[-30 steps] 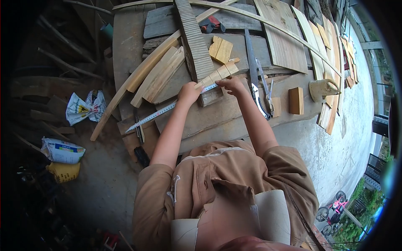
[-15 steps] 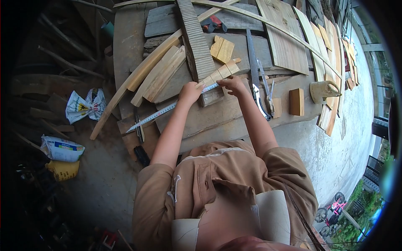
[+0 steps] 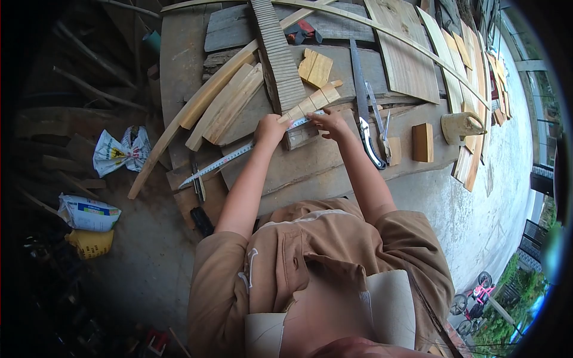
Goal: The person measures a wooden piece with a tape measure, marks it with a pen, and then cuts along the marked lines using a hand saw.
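Observation:
A white tape measure blade (image 3: 224, 161) stretches diagonally across the front of the wooden workbench, running under both hands. My left hand (image 3: 271, 129) is closed, gripping the blade together with the lower end of a short wooden strip (image 3: 312, 102) crossed by pencil-like lines. My right hand (image 3: 332, 123) is at the tape's upper part, fingertips at the strip's lower edge, thumb and fingers apart. Beneath the strip lies the end of a thick wooden block (image 3: 303, 138). A long beam with many cross lines (image 3: 277, 56) reaches away from my left hand.
Right of my hands lie a handsaw (image 3: 360, 89), a metal square-like tool (image 3: 375, 107), a small wood block (image 3: 422, 143) and a beige mug (image 3: 459, 127). Curved wood pieces (image 3: 227, 107) lie left. A yellowish wood block (image 3: 316, 68) and red-black pliers-like tool (image 3: 304, 33) lie beyond.
My right hand's fingers have loosened and spread a little, with more of the tape showing past them. My left hand keeps its hold at nearly the same place.

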`<state>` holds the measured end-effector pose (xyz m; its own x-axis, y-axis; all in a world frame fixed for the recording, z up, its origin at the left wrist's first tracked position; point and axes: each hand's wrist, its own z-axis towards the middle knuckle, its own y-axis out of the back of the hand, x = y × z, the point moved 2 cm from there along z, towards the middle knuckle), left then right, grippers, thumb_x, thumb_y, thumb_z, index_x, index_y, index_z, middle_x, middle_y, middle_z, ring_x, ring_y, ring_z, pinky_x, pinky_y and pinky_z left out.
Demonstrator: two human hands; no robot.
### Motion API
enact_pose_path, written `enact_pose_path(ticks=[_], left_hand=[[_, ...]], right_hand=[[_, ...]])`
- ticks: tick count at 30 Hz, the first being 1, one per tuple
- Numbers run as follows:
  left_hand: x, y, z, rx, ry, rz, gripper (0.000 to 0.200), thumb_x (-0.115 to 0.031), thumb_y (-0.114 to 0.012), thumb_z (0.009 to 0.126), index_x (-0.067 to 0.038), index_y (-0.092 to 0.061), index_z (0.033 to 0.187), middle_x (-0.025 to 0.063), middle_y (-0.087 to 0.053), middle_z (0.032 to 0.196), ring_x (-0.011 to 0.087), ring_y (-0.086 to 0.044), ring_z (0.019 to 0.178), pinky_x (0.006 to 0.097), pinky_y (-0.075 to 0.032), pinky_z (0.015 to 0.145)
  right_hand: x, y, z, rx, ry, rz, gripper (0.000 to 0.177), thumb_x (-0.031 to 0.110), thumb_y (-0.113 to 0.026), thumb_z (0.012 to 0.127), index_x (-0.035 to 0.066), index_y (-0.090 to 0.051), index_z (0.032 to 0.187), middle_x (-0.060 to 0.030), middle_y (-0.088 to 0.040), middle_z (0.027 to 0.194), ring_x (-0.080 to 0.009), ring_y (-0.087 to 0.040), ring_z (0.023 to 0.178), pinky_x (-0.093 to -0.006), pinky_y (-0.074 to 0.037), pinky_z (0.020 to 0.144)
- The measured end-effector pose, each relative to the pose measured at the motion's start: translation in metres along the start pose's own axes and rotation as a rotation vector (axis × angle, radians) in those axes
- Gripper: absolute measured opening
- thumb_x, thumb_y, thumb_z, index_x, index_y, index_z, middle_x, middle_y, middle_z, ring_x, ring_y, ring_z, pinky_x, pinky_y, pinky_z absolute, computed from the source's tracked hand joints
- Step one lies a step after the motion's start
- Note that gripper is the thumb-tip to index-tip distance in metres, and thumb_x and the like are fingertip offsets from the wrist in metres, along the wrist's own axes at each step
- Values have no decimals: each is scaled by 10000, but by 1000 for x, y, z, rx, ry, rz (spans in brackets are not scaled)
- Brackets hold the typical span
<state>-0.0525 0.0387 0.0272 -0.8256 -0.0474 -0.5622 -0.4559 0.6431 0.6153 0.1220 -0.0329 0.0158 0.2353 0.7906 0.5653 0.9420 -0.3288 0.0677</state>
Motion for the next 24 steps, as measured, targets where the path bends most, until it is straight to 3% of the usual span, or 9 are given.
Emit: enact_pose_path(ticks=[3,10,15,17,19,24], left_hand=[[2,-3,0,-36,-11,-4,361,-417,-621,704,-89,-647,850,133,-628,783,290,-605,751,377,-467,642],[8,-6,4,-58,-29,-6,371,-416,-620,701,-86,-641,869,136,-629,823,297,-602,786,381,-469,669],[7,-5,4,-40,-23,-14,371,-417,-620,701,-86,-641,868,137,-628,824,297,-602,788,383,-468,672],[6,-5,3,-36,-23,-12,373,-418,-620,701,-86,-641,871,138,-628,826,296,-602,789,383,-468,673],[6,-6,1,-112,-48,-7,333,-393,-623,713,-79,-657,821,120,-617,682,253,-602,649,337,-443,591],[6,-7,2,-122,-35,1,339,-401,-621,711,-83,-656,822,121,-617,691,255,-602,662,345,-443,596]], right_hand=[[-6,2,9,114,-16,85,784,237,-737,649,86,-308,1288,-2,-608,826,-127,-559,756,-503,-325,835],[-1,-1,9,38,-13,2,832,193,-745,632,72,-272,1306,-16,-618,857,-132,-575,763,-501,-313,843],[0,-1,7,-36,33,-65,807,260,-753,620,7,-324,1255,-38,-623,870,-144,-575,766,-506,-334,812],[3,-2,7,-37,32,-81,779,273,-754,618,6,-353,1230,-39,-624,866,-142,-574,764,-504,-340,801],[5,-3,5,-36,29,-97,751,286,-754,616,6,-381,1205,-40,-624,863,-140,-572,761,-502,-347,790],[4,-5,6,-64,43,-128,704,318,-765,603,19,-431,1146,-46,-621,873,-146,-567,777,-488,-359,771]])
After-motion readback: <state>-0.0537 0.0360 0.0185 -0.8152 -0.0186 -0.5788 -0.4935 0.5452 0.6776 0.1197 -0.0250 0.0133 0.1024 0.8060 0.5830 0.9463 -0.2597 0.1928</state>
